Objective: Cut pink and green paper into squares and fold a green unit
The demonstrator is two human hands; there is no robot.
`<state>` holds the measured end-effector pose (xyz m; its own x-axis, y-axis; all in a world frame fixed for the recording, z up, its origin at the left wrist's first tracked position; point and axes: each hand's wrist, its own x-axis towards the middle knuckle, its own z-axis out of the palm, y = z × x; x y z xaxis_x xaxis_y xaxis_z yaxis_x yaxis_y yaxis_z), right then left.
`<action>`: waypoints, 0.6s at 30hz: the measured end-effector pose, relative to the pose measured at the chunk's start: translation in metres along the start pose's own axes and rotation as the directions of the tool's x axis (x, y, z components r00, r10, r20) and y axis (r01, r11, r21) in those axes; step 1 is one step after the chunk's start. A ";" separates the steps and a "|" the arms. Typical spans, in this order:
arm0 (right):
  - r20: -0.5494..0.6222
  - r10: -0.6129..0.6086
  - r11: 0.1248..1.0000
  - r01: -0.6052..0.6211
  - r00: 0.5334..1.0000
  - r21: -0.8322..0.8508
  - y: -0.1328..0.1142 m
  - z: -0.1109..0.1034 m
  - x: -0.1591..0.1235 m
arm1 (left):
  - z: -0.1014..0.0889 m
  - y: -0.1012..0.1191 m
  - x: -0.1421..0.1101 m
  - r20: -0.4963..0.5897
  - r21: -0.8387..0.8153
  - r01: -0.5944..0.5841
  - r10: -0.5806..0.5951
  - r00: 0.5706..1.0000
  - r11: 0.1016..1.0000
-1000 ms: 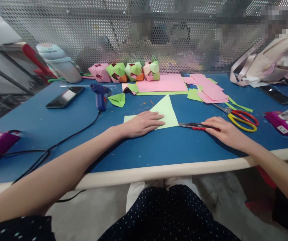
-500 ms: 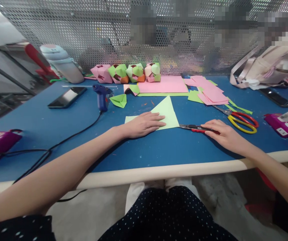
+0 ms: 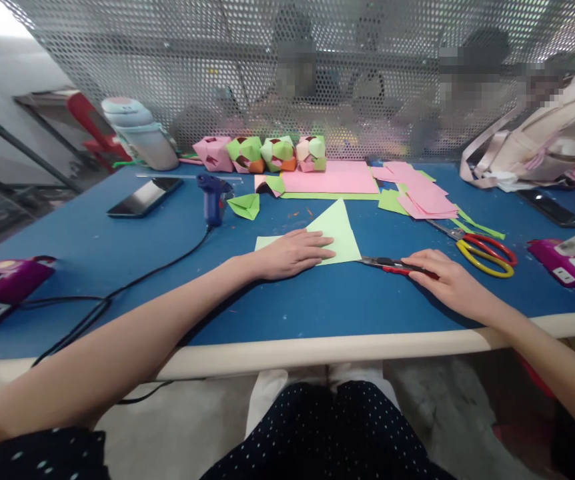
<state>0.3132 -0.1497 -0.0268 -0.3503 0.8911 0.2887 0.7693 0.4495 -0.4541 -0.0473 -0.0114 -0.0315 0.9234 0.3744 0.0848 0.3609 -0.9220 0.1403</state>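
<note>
Little is changing: your flat left hand (image 3: 293, 255) is still steadying the light-green paper (image 3: 339, 232) between the bench (image 3: 287, 303) front and back edges; your right grip (image 3: 440, 271) is holding the utility knife (image 3: 385, 265), blade at the paper's right corner.

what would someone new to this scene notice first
Probably the row of four folded paper shapes in pink and green, along the back of the blue table. The pale green paper near the middle may come next, with the left hand flat on it and the right hand holding a red-and-black cutter at its right corner. Scissors with red and yellow handles stand out beyond the right hand.
</note>
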 end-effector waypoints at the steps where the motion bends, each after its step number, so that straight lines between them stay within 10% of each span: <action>1: 0.005 0.003 1.000 -0.003 1.000 -0.002 0.000 0.000 0.000 | 0.000 0.000 0.000 0.001 0.000 0.000 0.000 1.000 1.000; 18: -0.033 0.005 1.000 -0.005 0.999 -0.013 -0.006 0.010 -0.004 | 0.000 0.000 0.000 0.019 0.002 -0.004 0.004 1.000 1.000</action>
<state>0.3045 -0.1550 -0.0337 -0.3284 0.8907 0.3144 0.7780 0.4438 -0.4447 -0.0469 -0.0115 -0.0314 0.9272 0.3686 0.0664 0.3573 -0.9238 0.1377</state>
